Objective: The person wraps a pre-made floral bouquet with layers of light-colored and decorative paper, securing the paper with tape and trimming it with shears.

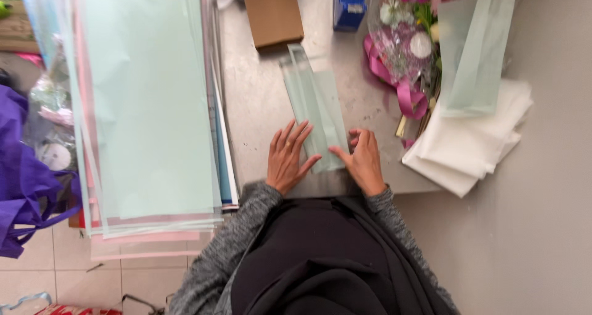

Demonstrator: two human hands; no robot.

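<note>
Left hand (287, 157) flat, fingers spread (palm down), pressing folded pale-green sheet (316, 105); right hand (364, 159) loosely curled, pinning edge.

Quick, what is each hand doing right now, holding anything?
Left hand: open, flat, fingers resting on the folded pale green sheet.
Right hand: fingers partly curled, thumb on the sheet's near edge; nothing gripped.

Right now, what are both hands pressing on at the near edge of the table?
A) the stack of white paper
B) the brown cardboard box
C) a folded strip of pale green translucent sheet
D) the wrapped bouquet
C: the left hand lies flat on the near end of the folded pale green sheet and the right hand touches its right edge; the box, white paper and bouquet lie apart.
</note>
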